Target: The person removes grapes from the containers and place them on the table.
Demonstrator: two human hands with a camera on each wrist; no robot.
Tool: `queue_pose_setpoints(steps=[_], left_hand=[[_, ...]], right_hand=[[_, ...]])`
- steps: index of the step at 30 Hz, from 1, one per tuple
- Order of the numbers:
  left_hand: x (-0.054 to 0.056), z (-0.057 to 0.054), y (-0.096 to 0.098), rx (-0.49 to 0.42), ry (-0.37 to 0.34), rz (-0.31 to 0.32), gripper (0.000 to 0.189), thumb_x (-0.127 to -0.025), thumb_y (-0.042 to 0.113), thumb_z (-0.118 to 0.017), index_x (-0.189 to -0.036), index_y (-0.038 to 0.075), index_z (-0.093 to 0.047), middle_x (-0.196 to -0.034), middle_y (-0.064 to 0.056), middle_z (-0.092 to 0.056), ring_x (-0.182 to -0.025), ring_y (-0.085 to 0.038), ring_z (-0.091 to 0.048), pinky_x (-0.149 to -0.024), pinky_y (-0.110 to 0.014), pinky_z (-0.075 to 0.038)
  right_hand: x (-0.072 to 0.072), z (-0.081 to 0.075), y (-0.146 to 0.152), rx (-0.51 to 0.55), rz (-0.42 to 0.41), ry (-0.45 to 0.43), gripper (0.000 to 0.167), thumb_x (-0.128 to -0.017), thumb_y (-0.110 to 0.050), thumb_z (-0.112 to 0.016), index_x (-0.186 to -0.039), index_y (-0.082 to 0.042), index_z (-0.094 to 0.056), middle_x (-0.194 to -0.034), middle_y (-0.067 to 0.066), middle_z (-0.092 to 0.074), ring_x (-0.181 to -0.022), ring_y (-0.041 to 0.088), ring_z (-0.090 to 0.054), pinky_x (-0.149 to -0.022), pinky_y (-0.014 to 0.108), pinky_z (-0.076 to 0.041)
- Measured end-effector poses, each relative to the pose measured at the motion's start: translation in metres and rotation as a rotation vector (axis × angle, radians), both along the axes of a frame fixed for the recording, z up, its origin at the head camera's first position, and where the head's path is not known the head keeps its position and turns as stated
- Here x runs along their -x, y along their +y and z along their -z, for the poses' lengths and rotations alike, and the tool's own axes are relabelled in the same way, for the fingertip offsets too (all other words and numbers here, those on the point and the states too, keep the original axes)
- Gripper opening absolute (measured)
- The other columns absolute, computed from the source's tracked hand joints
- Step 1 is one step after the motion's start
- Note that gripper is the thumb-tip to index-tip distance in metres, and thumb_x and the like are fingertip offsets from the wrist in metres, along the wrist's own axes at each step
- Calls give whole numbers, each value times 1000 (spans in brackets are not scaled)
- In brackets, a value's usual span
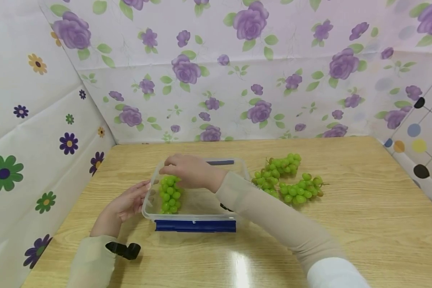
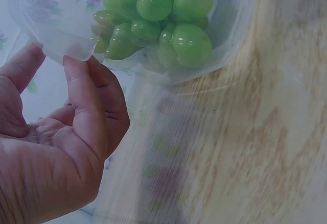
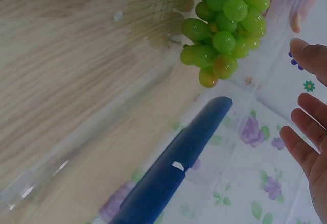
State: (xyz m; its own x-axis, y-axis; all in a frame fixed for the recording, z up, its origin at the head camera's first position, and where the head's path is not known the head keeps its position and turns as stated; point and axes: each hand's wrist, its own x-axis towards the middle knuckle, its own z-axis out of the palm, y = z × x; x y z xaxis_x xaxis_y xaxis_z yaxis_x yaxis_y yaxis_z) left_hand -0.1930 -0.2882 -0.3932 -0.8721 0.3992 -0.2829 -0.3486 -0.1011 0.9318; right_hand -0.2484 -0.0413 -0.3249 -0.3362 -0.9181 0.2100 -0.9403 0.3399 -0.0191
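Observation:
A clear plastic box (image 1: 205,217) with blue side clips stands on the table. Inside it, along the left wall, lies a bunch of green grapes (image 1: 170,196), also seen in the right wrist view as grapes (image 3: 225,27). My left hand (image 1: 131,200) is at the box's left side; in the left wrist view the left hand (image 2: 66,117) pinches the rim with its fingertips. Above the box is my right hand (image 1: 192,171), holding nothing. The right wrist view shows this right hand (image 3: 311,127) with loosely extended fingers, apart from the grapes.
To the right of the box, more green grape bunches (image 1: 281,168) lie on the wooden table (image 1: 363,208), one bunch (image 1: 302,190) nearer the front. A flowered cloth (image 1: 216,80) hangs behind the table. Another patterned cloth (image 1: 39,120) lines the left side.

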Motion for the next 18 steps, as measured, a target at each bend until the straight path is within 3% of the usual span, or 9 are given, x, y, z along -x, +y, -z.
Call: queue_pose_setpoints(steps=[10,18], left_hand=[[0,1,-1,21,3,12,23,-104,26,-37,-126,18,-40,-85,9,-61,-69,-2,-57,-53,-14,-48],[1,2,1,80,-6,-21,44,-104,30,-39,-139,9,-24,-84,10,-60,-69,-1,-56,-53,-14,-45]], right_hand=[[-3,10,-8,-59,4,-60,49,-85,-16,-74,-130,-15,-56,-127,6,-55,-115,19,-52,-99,28,-43],[-3,20,-10,-82,21,-103,52,-86,-21,-72,-134,-19,-54,-129,3,-53,-115,17,-50,-98,25,-43]])
